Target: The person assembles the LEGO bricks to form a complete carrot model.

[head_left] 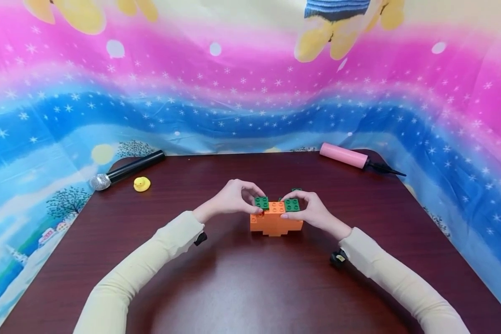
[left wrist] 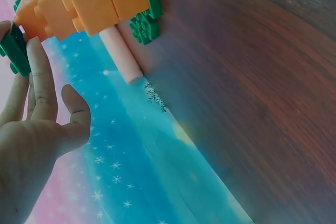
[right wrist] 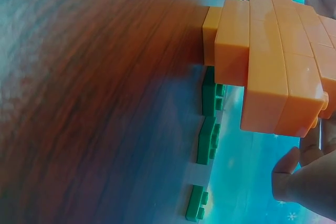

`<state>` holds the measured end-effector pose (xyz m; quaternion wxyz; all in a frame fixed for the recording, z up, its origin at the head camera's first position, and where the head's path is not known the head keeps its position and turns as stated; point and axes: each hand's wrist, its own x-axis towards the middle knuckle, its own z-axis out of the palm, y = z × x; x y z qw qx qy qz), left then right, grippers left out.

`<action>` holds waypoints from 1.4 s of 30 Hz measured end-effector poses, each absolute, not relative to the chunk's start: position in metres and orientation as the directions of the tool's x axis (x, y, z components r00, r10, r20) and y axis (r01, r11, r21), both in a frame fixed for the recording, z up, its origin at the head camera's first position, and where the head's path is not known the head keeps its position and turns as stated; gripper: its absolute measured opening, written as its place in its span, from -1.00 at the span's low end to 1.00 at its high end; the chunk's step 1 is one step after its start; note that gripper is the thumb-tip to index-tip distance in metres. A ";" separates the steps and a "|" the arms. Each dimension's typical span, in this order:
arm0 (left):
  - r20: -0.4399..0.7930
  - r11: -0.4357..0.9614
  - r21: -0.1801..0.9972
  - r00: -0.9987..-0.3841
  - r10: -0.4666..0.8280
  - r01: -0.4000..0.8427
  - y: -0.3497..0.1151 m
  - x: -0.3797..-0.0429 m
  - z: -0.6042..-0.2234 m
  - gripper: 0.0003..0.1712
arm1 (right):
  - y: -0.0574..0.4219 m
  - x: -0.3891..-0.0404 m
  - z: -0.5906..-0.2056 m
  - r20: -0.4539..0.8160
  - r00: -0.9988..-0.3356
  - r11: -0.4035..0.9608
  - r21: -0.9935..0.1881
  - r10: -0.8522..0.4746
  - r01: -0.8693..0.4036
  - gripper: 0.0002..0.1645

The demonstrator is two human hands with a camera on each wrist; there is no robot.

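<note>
An orange brick build (head_left: 275, 222), stepped narrower at its base, stands on the table between both hands. My left hand (head_left: 235, 197) pinches a small green brick (head_left: 261, 202) between thumb and fingers at the build's upper left. In the left wrist view this green brick (left wrist: 17, 51) is tilted beside the orange bricks (left wrist: 92, 3). My right hand (head_left: 313, 211) has thumb and index finger around a second green brick (head_left: 292, 204) at the upper right, thumb at the orange front. The right wrist view shows the build's orange side (right wrist: 268, 72), with the right hand (right wrist: 310, 177) partly behind it.
More green bricks (right wrist: 207, 140) lie in a row on the table (head_left: 250, 287) behind the build. A microphone (head_left: 131, 169) and yellow rubber duck (head_left: 142, 184) are at the back left, a pink hand pump (head_left: 344, 155) at the back right. A printed cloth (head_left: 242, 93) hangs around the table.
</note>
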<state>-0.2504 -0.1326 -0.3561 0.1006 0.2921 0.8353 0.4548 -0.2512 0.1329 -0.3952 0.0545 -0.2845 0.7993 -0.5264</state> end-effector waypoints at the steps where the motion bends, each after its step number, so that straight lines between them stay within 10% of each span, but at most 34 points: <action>1: 0.095 0.413 0.820 -0.807 0.583 0.395 -0.132 -0.249 -0.356 -0.60 | 0.133 -0.251 -0.395 0.215 -0.833 0.285 -0.871 -0.510 -0.400 -0.59; 42: 0.171 0.470 0.722 -0.788 0.591 0.509 -0.120 -0.239 -0.360 -0.61 | 0.132 -0.246 -0.397 0.214 -0.838 0.284 -0.874 -0.502 -0.393 -0.60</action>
